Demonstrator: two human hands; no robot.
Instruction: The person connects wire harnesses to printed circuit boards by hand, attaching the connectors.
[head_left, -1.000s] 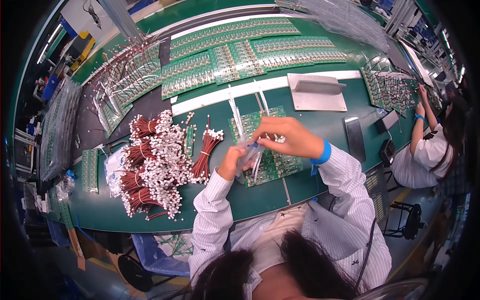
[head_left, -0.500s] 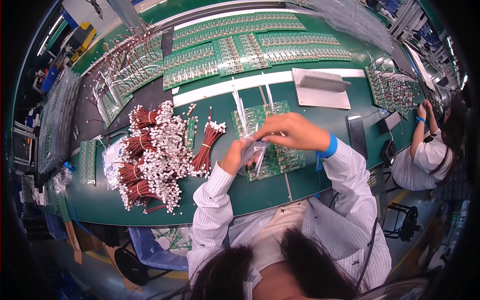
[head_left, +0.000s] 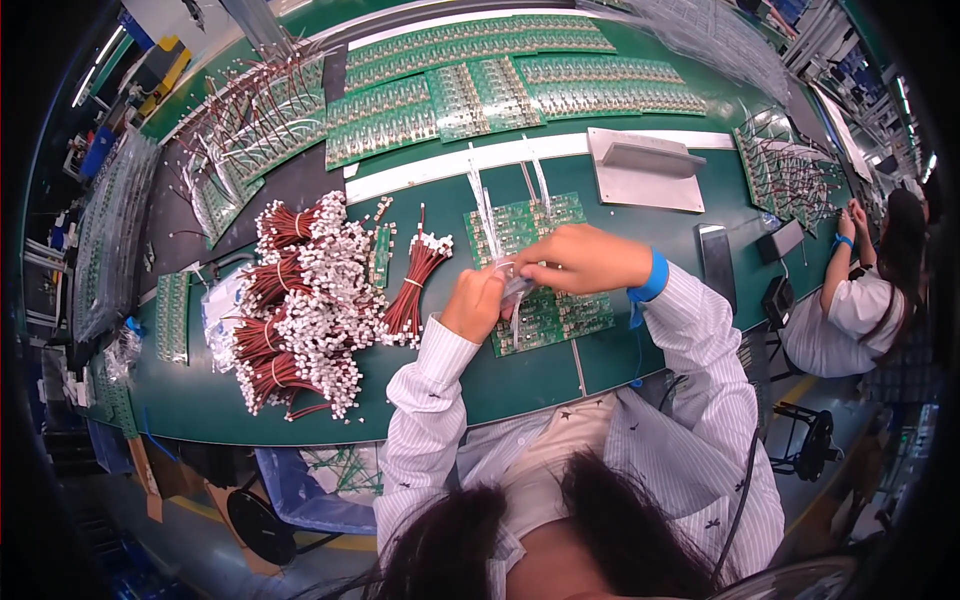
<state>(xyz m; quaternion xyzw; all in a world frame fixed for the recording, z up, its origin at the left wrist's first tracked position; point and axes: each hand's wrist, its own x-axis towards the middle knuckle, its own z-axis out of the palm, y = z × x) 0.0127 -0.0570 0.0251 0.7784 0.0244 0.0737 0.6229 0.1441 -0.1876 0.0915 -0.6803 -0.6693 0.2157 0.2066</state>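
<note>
My left hand and my right hand meet over green circuit boards lying on the table in front of me. Between the closed fingertips of both is a small piece of clear plastic, which looks like a little bag; its contents are mostly hidden. White wire strips run from under my fingers toward the far side of the boards. A blue band circles my right wrist. Left of my left hand lies a tied bundle of brown wires with white connectors.
A large heap of similar wire bundles sits further left. Rows of circuit boards line the back. A metal block and a dark phone-like slab lie to the right. Another person works at far right.
The clear plastic has been gathered smaller between my fingers and hangs down less. My left hand has shifted slightly right and its fingers have curled in more.
</note>
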